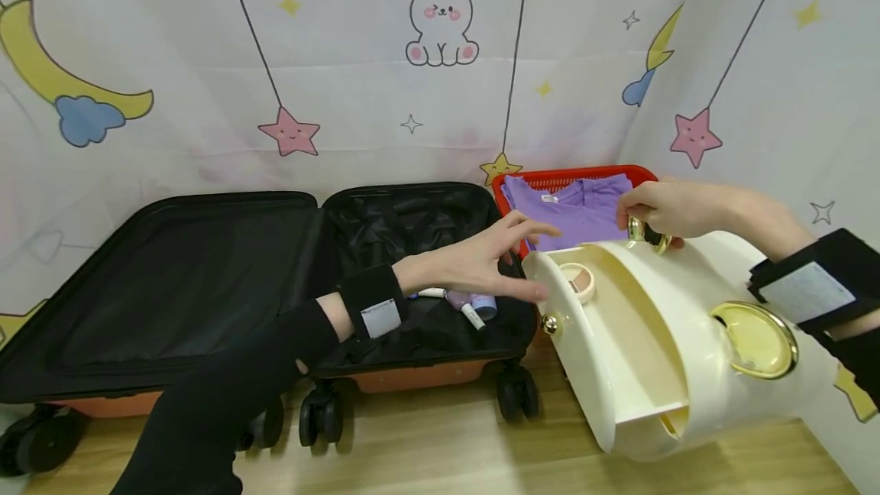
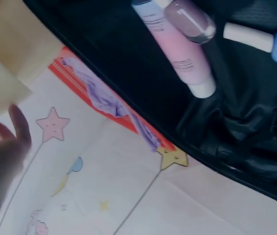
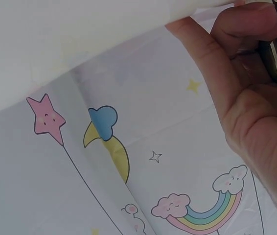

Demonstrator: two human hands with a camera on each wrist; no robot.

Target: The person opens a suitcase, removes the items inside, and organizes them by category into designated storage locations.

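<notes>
A cream storage box [image 1: 715,350] with gold trim tilts over the floor at the right, its drawer [image 1: 639,327] pulled out. By the gold handle [image 1: 636,229] on top, my right hand [image 1: 663,208] grips the box. A round compact [image 1: 580,282] lies inside the drawer at its far end. My left hand [image 1: 491,254] has its fingers spread beside the drawer front; whether the thumb touches it I cannot tell. Below that hand, in the open suitcase [image 1: 426,354], lie a pink-and-blue tube [image 2: 177,54], a mauve nail polish bottle [image 2: 190,20] and a blue bottle with a white cap [image 2: 248,37].
The suitcase's other half [image 1: 186,289] lies flat at the left. Behind the box is a red basket [image 1: 577,173] with a folded purple garment [image 1: 571,208]. A printed curtain [image 1: 371,59] hangs behind everything, above a wooden floor [image 1: 440,441].
</notes>
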